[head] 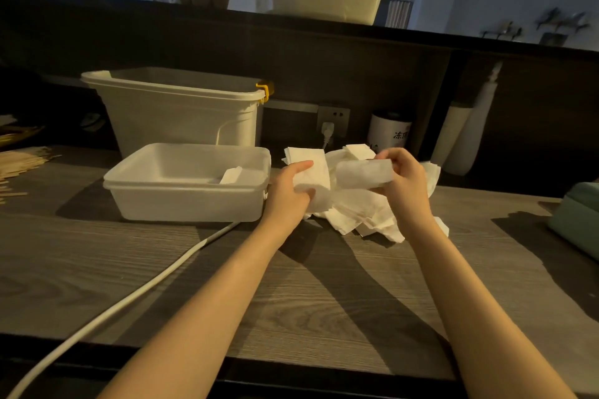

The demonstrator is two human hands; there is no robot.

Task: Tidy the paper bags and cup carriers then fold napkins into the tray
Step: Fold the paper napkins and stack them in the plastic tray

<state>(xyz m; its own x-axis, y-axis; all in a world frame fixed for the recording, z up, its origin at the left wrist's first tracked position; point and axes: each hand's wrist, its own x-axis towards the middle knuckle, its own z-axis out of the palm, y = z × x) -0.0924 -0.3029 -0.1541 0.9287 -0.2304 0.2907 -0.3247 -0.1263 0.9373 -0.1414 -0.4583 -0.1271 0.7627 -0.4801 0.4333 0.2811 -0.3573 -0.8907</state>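
The napkin (363,174) is held above the napkin pile (356,214), right of the tray (181,201). The right hand (405,178) pinches its end; the left hand (291,191) grips another napkin (312,176). It looks light and soft, easy to tear, so holding the edges seems best.

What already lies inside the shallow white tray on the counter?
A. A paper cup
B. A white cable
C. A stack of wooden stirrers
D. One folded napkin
D: the tray holds one folded napkin near its right side, while the loose napkin pile lies outside on the counter.
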